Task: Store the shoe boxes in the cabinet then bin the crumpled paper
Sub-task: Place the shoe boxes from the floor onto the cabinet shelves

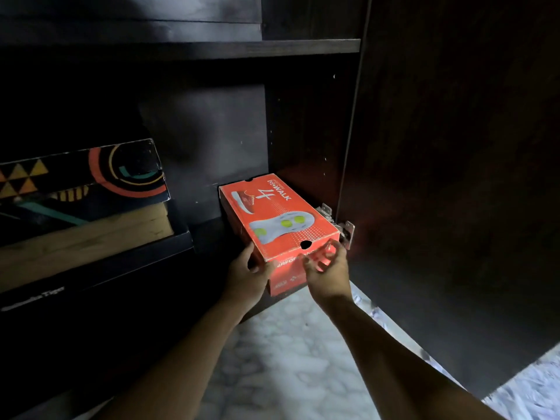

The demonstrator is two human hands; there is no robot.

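An orange shoe box (272, 216) with a shoe sole printed on its lid lies on the bottom shelf of the dark cabinet (303, 50), its near end sticking out past the shelf edge. My left hand (248, 275) grips the box's near left corner. My right hand (325, 268) is at the near right end, fingers spread and curled, touching or just off the box front. No crumpled paper is in view.
A black shoe box with orange, yellow and teal patterns (81, 174) rests on a tan box and a black box (91, 268) at the left. The open cabinet door (454, 177) stands at the right, its hinges (342, 225) beside the orange box. Marbled floor (288, 359) lies below.
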